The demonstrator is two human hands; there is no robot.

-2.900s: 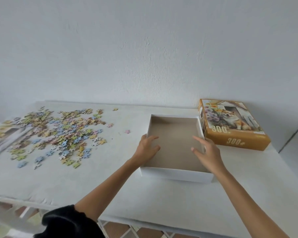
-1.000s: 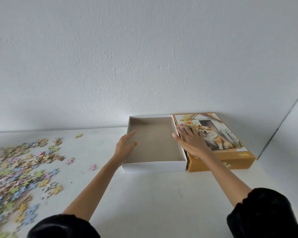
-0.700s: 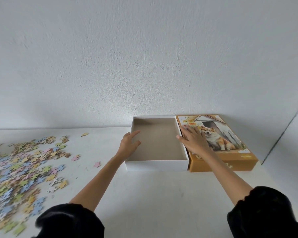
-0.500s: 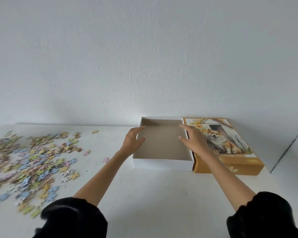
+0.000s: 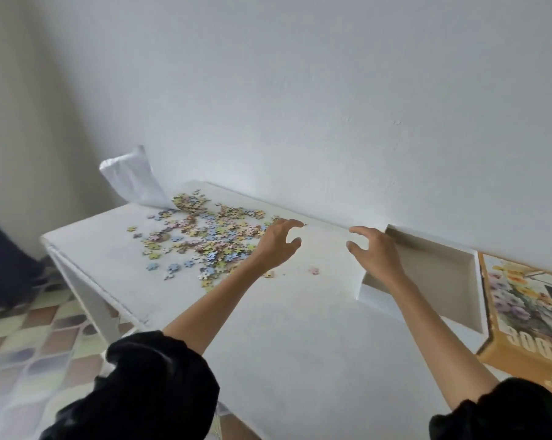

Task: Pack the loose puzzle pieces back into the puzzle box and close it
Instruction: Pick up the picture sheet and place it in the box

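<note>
Both hands hover empty over the table [image 5: 300, 344], fingers spread and loosely curled: left hand [image 5: 278, 246] at the edge of the scattered pieces [image 5: 205, 239], right hand [image 5: 376, 255] by the open box [image 5: 443, 274], lid [image 5: 528, 312] alongside on its right.

One box [image 5: 433, 281], one lid [image 5: 522, 300], one white bag [image 5: 131, 179], one left hand [image 5: 274, 246], one right hand [image 5: 376, 258], and pieces [image 5: 211, 236] beyond counting.
</note>
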